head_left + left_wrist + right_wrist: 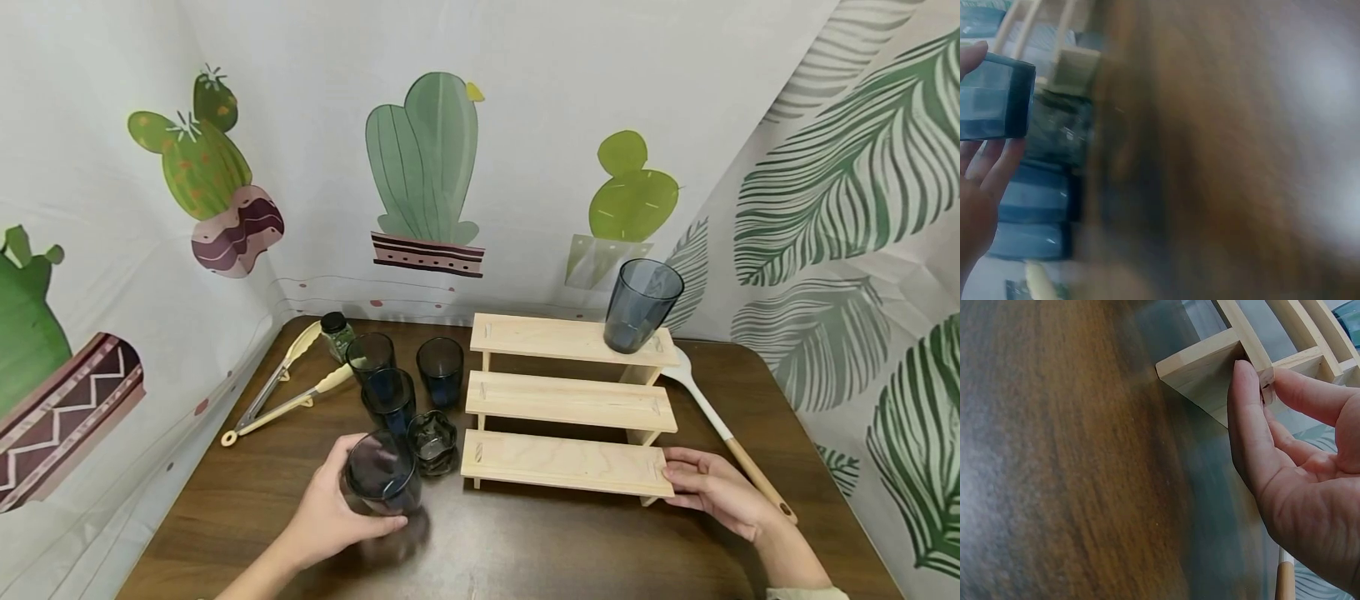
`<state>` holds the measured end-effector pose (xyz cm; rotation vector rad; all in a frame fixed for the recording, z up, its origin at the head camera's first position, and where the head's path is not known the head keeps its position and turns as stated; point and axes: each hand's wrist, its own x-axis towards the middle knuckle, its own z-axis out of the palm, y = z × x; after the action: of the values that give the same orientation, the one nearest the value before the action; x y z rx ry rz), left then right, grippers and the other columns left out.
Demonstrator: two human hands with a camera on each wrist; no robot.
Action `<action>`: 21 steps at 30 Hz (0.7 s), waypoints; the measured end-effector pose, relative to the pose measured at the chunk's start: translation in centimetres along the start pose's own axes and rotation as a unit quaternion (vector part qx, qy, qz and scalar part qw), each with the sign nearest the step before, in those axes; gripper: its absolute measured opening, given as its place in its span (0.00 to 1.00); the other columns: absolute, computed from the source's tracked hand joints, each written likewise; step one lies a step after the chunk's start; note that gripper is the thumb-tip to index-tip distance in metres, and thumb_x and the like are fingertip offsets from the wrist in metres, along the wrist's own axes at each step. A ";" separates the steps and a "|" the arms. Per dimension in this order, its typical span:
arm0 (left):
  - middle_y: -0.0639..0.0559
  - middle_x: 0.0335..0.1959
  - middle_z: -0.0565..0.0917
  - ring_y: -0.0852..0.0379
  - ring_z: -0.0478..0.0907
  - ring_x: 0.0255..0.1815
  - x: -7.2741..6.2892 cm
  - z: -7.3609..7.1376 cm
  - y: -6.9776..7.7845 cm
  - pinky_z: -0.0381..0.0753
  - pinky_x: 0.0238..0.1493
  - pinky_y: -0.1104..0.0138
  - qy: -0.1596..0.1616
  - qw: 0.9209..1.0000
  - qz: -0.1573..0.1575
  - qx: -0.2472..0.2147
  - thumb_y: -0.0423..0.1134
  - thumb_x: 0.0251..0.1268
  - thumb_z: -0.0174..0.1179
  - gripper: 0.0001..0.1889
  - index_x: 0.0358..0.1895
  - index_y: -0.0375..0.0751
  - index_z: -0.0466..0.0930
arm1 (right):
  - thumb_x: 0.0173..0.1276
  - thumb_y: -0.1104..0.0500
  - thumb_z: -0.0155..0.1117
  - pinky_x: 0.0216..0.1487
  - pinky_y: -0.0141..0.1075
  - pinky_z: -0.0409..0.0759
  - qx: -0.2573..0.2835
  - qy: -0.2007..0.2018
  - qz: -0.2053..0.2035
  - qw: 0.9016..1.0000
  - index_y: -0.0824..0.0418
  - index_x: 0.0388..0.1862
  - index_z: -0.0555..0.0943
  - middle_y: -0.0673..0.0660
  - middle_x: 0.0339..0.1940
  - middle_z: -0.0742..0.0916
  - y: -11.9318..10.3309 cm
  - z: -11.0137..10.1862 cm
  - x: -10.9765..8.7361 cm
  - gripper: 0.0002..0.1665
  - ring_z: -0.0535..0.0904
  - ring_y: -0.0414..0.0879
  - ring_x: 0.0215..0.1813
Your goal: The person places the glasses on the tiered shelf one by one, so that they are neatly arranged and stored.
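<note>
My left hand (337, 508) grips a dark blue glass tumbler (382, 475), thumb on the near side and fingers round the far side. In the left wrist view that tumbler (991, 97) is held up off the table. My right hand (723, 492) pinches the right end of the lowest shelf of a three-tier wooden rack (562, 462). The right wrist view shows thumb and fingers on the shelf corner (1264, 378). One blue tumbler (641, 304) stands on the top tier, toward its right end.
Left of the rack stand three dark tumblers (441, 375) and a small wavy-rimmed glass (432, 446). Behind them are a green jar with black lid (337, 333) and spread tongs (270, 396). A white spatula with wooden handle (738, 454) lies to the rack's right.
</note>
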<state>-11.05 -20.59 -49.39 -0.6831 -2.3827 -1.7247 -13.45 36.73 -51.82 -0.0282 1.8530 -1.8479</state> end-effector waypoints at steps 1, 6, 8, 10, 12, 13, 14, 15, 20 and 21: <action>0.51 0.54 0.85 0.49 0.85 0.51 0.2 0.0 0.5 0.80 0.57 0.69 0.004 1.000 0.003 0.003 0.39 0.36 0.90 0.50 0.67 0.43 0.69 | 0.82 0.63 0.55 0.54 0.43 0.86 0.000 0.000 0.000 1.000 0.87 0.74 0.48 0.57 0.55 0.83 0.0 0.0 0.0 0.39 0.84 0.48 0.55; 0.51 0.52 0.86 0.52 0.84 0.51 1.4 0.1 3.0 0.80 0.55 0.70 0.020 1.000 0.012 0.003 0.38 0.36 0.90 0.49 0.66 0.44 0.69 | 0.82 0.63 0.55 0.55 0.43 0.85 -0.001 0.000 0.000 1.000 0.87 0.74 0.48 0.57 0.55 0.83 0.0 0.0 0.0 0.39 0.84 0.48 0.55; 0.49 0.53 0.86 0.52 0.85 0.50 2.0 0.1 3.9 0.81 0.54 0.69 0.022 0.999 0.027 -0.014 0.35 0.36 0.89 0.50 0.67 0.43 0.68 | 0.82 0.63 0.55 0.55 0.43 0.85 -0.002 0.001 0.002 1.000 0.87 0.74 0.47 0.58 0.56 0.83 0.0 0.0 0.0 0.40 0.84 0.48 0.55; 0.46 0.53 0.86 0.51 0.86 0.50 2.8 0.2 4.8 0.83 0.53 0.68 0.023 0.998 0.051 -0.031 0.31 0.36 0.88 0.50 0.67 0.40 0.68 | 0.82 0.63 0.55 0.55 0.43 0.85 -0.002 0.002 0.004 1.000 0.87 0.75 0.47 0.57 0.56 0.83 0.0 0.0 0.0 0.40 0.84 0.48 0.56; 0.42 0.53 0.86 0.50 0.86 0.50 3.7 0.2 5.6 0.83 0.54 0.67 0.023 0.996 0.077 -0.046 0.28 0.35 0.88 0.51 0.68 0.37 0.67 | 0.82 0.62 0.55 0.55 0.43 0.85 -0.003 0.002 0.005 1.000 0.87 0.75 0.46 0.57 0.56 0.83 0.0 0.0 0.0 0.41 0.84 0.48 0.56; 0.42 0.53 0.86 0.50 0.86 0.51 4.2 0.3 6.0 0.83 0.54 0.67 0.025 0.995 0.086 -0.048 0.27 0.34 0.88 0.52 0.68 0.36 0.67 | 0.82 0.62 0.55 0.55 0.43 0.85 -0.004 0.003 0.005 1.000 0.87 0.75 0.46 0.57 0.56 0.83 0.0 0.0 0.0 0.41 0.84 0.48 0.55; 0.42 0.53 0.86 0.49 0.85 0.52 4.7 0.3 6.5 0.82 0.56 0.67 0.029 0.994 0.091 -0.048 0.27 0.32 0.88 0.52 0.68 0.36 0.67 | 0.82 0.62 0.55 0.55 0.43 0.85 -0.004 0.003 0.004 1.000 0.87 0.74 0.46 0.57 0.56 0.83 0.0 0.0 0.0 0.41 0.84 0.48 0.55; 0.43 0.53 0.86 0.50 0.85 0.53 5.2 0.3 7.0 0.81 0.57 0.67 0.033 0.994 0.090 -0.044 0.27 0.32 0.88 0.52 0.68 0.37 0.68 | 0.82 0.62 0.55 0.55 0.43 0.85 -0.005 0.003 0.004 1.000 0.87 0.74 0.46 0.57 0.55 0.83 0.0 0.0 0.0 0.41 0.84 0.47 0.55; 0.46 0.55 0.86 0.49 0.85 0.52 8.3 0.6 9.3 0.84 0.56 0.60 0.040 0.995 0.066 -0.065 0.25 0.35 0.86 0.50 0.68 0.40 0.68 | 0.82 0.62 0.55 0.55 0.43 0.85 -0.005 0.002 0.002 1.000 0.87 0.74 0.46 0.57 0.56 0.83 0.0 0.0 0.1 0.41 0.84 0.47 0.55; 0.46 0.56 0.85 0.48 0.86 0.50 8.9 0.8 9.7 0.86 0.53 0.58 0.041 0.994 0.062 -0.075 0.25 0.36 0.85 0.50 0.68 0.40 0.67 | 0.82 0.62 0.55 0.55 0.43 0.85 -0.005 0.001 0.002 1.000 0.87 0.75 0.46 0.57 0.56 0.83 0.0 0.0 0.1 0.41 0.84 0.47 0.55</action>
<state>-14.77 -14.89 -38.06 -0.7488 -2.1264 -1.8530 -13.51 36.72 -51.87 -0.0271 1.8618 -1.8372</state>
